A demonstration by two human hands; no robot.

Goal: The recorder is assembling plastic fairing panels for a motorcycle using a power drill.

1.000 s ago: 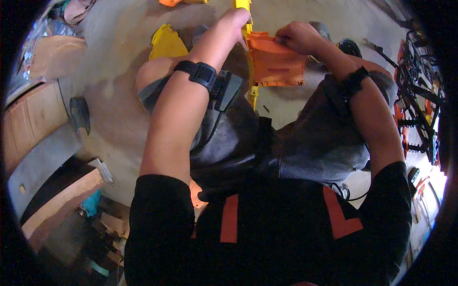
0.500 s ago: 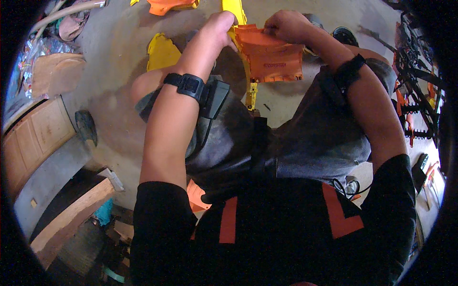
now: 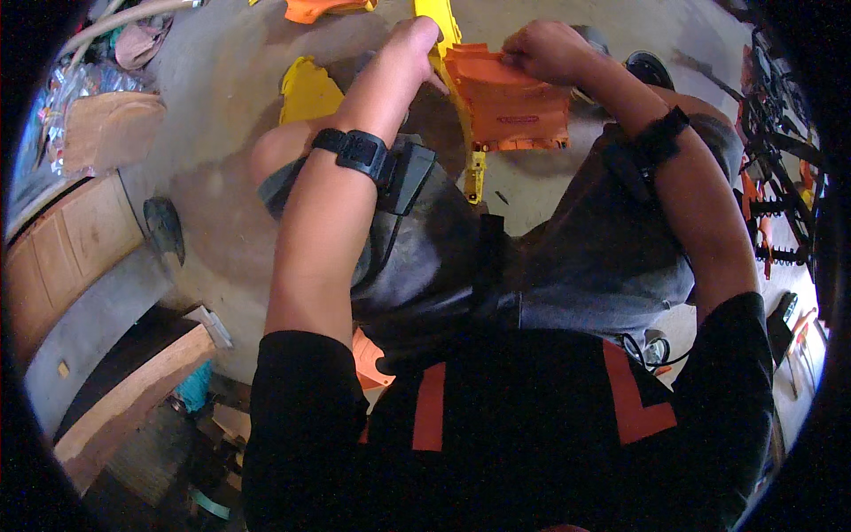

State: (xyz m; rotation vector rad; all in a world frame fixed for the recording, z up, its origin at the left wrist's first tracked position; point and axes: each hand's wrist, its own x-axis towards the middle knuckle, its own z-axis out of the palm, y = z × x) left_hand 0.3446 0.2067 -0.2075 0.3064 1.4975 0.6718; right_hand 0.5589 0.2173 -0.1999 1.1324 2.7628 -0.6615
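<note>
2 arms (image 3: 332, 222) stretch forward, the right fingers (image 3: 515, 57) curled.

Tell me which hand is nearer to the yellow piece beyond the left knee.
Left. The left hand is to the right of the yellow piece, at the yellow strip; the right hand is farther right, at the upper edge of the orange panel.

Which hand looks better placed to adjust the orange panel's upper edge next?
The right hand, probably: it is curled at the upper edge of the orange panel. The left hand is off to the panel's left, at the yellow strip, so it seems less well placed.
</note>
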